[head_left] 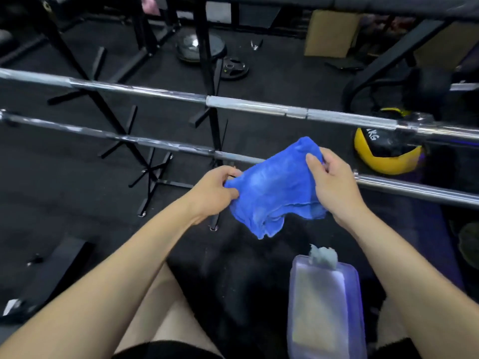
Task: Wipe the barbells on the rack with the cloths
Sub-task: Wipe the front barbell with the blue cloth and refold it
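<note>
Left hand (pixel 217 188) pinches blue cloth (pixel 272 187) edge | right hand (pixel 334 181) grips other side | risk: loose folds slip off near barbell (pixel 160 147), wipe misses

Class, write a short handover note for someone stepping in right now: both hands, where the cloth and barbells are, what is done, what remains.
Left hand: pinches the left edge of the blue cloth.
Right hand: grips the cloth's upper right corner.
The cloth is held spread in the air in front of the near barbell; whether it touches the bar cannot be told. The far barbell lies behind it.
A grey cloth hangs from a clear tub below.
Done: cloth picked up.
Left: wipe both bars.
</note>
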